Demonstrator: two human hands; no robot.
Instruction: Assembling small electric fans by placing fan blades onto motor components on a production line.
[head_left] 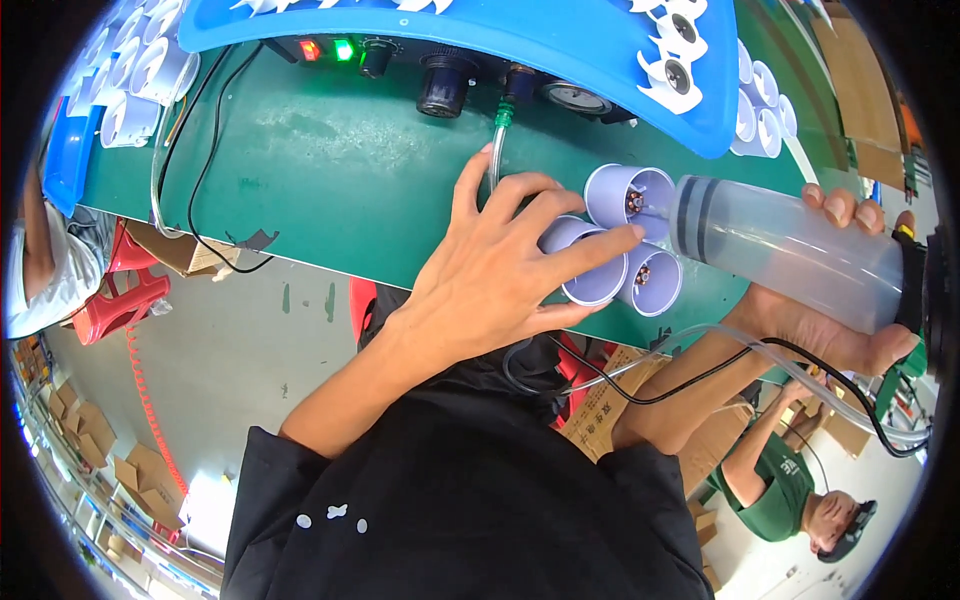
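My right hand (pixel 800 325) is wrapped round a large translucent dispensing syringe (pixel 790 245) with black bands near its front end. Its narrow tip points left into the mouth of a pale lavender plastic cup (pixel 608 195), where a small copper-wound coil (pixel 635 202) shows. Two more such cups stand close by: a near-left cup (pixel 598 283) and a near-right cup (pixel 662 292), the latter also with a coil inside. My left hand (pixel 500 260) reaches over the near-left cup, thumb on its near side and index finger across its rim; my hand hides its inside.
A black control box (pixel 400 75) with knobs, gauge and hose stands under a blue tray (pixel 560 55) of white finned parts. Many cups (pixel 160 75) stand at far left, others (pixel 765 110) at right. Cables cross the green table (pixel 310 180). A co-worker (pixel 790 490) is at lower right.
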